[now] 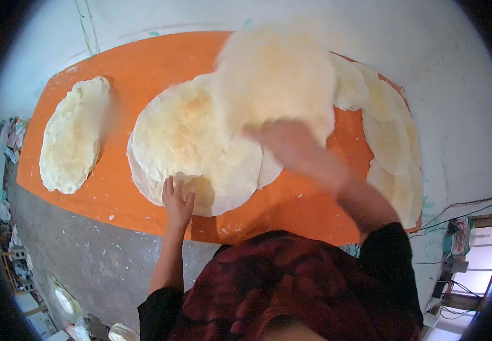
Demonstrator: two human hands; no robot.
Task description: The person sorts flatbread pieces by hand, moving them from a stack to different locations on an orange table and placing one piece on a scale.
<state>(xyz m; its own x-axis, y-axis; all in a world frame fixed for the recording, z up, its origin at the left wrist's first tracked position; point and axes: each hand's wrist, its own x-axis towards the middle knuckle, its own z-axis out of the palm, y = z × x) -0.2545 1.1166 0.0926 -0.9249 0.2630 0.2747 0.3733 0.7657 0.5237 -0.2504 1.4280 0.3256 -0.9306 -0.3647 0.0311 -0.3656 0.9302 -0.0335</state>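
Note:
My right hand (282,138), blurred by motion, grips the near edge of a large thin round flatbread sheet (278,76), which is raised over the orange table (246,223). Below and to the left lie overlapping round flatbreads (186,128) in a broad pile. On that pile's near edge rests my left hand (178,202), its fingers apart, touching the bread. A folded or oblong stack of flatbread (71,140) lies at the table's left end. More overlapping thin sheets (386,136) line the right end. The raised sheet hides part of the pile and the table's far edge.
A pale wall (459,106) runs behind and to the right of the table. Small white scraps dot the tabletop and the grey floor (101,260). Bags and other items stand on the floor at lower left. Cables hang by a window (485,255) at lower right.

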